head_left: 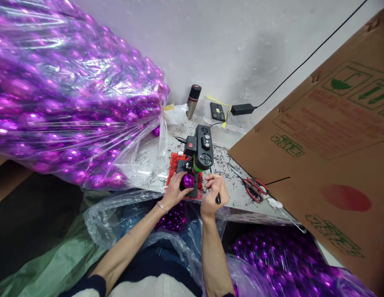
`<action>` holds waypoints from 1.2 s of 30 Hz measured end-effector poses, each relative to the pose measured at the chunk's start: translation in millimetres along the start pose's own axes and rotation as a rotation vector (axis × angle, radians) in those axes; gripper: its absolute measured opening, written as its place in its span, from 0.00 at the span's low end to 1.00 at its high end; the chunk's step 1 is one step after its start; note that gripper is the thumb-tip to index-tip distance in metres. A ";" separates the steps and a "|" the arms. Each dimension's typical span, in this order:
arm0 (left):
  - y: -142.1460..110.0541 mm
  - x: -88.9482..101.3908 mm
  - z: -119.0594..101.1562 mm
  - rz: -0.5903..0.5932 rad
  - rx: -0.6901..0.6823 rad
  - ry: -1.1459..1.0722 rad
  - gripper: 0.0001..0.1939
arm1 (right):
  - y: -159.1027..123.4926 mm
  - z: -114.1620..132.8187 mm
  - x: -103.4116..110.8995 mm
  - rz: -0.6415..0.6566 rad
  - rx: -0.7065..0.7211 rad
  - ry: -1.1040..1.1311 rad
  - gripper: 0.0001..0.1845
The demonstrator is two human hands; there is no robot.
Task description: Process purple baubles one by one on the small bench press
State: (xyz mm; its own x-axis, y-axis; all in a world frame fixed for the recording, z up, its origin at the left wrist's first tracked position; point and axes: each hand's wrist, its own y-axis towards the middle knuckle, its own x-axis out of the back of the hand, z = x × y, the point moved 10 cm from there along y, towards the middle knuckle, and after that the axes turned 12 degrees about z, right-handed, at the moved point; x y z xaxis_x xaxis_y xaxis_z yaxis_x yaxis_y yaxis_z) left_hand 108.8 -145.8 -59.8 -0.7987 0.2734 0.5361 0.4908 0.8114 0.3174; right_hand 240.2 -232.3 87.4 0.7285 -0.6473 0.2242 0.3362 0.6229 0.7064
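A shiny purple bauble [188, 180] rests on the base of a small black bench drill press [204, 144]. The thumb and fingers of my left hand [176, 189] are closed around the bauble's left side. My right hand [214, 194] is wrapped round the machine's lever handle [218, 199], whose black tip sticks out of the fist. The machine head, with a red switch, sits just above and behind the bauble. A red mat [174, 163] lies beneath the base, sprinkled with dark shavings.
A huge clear bag of purple baubles [71, 95] fills the left. A large cardboard box [318, 136] stands at right. Red-handled scissors [255, 189], a dark flask [194, 101], a phone-like black object [217, 111] and a power adapter [243, 109] lie around. More bagged baubles [281, 260] sit below.
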 end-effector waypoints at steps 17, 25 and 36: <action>169.2 177.3 113.8 -0.135 0.507 0.118 0.19 | -15.6 -3.4 -2.5 0.037 0.056 -0.055 0.22; 157.5 181.0 125.3 -0.287 0.597 -0.089 0.22 | -14.7 0.1 -3.8 0.018 0.084 -0.025 0.21; 52.1 140.6 76.4 -0.232 0.670 -0.954 0.25 | -8.4 2.3 -3.1 0.010 0.057 -0.016 0.22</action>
State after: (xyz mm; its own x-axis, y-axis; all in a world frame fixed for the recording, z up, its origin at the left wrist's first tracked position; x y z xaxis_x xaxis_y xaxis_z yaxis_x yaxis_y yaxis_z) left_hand -4.5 -25.6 -27.7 -0.9202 0.1281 -0.3698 0.2467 0.9234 -0.2940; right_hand 233.8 -236.5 82.3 0.7221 -0.6482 0.2418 0.2936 0.6036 0.7413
